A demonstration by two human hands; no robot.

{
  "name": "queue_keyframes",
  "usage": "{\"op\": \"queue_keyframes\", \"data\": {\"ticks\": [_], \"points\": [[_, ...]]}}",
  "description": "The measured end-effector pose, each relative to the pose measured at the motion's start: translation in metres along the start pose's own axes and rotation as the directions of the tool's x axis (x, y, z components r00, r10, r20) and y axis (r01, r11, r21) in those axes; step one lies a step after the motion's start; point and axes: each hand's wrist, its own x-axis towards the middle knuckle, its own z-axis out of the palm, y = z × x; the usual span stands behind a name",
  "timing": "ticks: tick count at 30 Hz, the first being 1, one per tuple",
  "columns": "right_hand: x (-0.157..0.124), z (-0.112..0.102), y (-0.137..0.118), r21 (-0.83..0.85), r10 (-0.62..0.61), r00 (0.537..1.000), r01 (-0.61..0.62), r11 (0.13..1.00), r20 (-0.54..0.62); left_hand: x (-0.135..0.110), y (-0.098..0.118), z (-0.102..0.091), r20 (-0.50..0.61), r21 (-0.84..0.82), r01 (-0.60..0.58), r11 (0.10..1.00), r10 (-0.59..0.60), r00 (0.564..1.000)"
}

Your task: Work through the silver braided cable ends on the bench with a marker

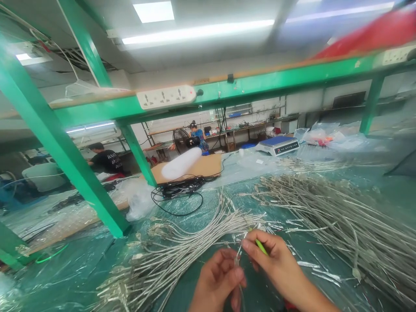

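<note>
My left hand [218, 277] is low in the middle of the view, fingers curled, pinching a thin silvery wire [238, 255] between thumb and fingers. My right hand [276, 260] is just to its right, fingers closed round a slim green tool [261, 247], with its tip next to the same wire. A fanned bundle of silvery wires [195, 238] lies on the bench right in front of both hands.
A larger heap of silvery wires [341, 212] covers the right of the plastic-sheeted bench. Green frame posts [65, 147] stand at the left. Black cables [182, 188], a white roll [182, 162] and a weighing scale [277, 145] lie farther back. A person [105, 160] works beyond.
</note>
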Motion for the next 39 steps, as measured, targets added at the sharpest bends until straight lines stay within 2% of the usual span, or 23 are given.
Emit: {"op": "queue_keyframes", "data": {"ticks": [2, 7, 13, 19, 27, 32, 39], "points": [[0.000, 0.000, 0.001, 0.018, 0.011, 1.000, -0.011, 1.000, -0.020, -0.001, -0.001, -0.001, 0.000, 0.053, -0.012, 0.998, 0.012, 1.000], [-0.001, 0.001, 0.004, 0.096, 0.034, 0.999, -0.036, 0.995, 0.020, -0.005, 0.005, 0.000, 0.102, 0.117, 0.032, 0.993, -0.044, 0.994], [-0.001, 0.001, 0.000, 0.070, 0.005, 1.000, -0.006, 0.998, 0.008, -0.002, 0.006, 0.000, 0.105, 0.064, 0.035, 0.997, -0.042, 0.994], [-0.002, 0.002, -0.004, 0.082, 0.004, 0.997, -0.011, 0.997, 0.080, -0.002, 0.006, -0.002, 0.099, 0.042, 0.057, 0.997, -0.061, 0.993], [-0.005, 0.002, -0.004, 0.117, 0.003, 0.994, -0.016, 0.993, 0.111, 0.001, 0.000, -0.008, 0.166, 0.016, 0.068, 0.998, -0.069, 0.984], [-0.005, 0.002, -0.007, 0.085, 0.002, 0.994, -0.011, 0.996, 0.106, 0.000, 0.002, -0.006, 0.162, 0.038, 0.114, 0.993, -0.119, 0.980], [-0.003, 0.002, -0.005, 0.059, 0.048, 0.997, -0.052, 0.997, 0.059, -0.004, 0.003, 0.000, 0.076, 0.087, 0.083, 0.993, -0.090, 0.993]]}}
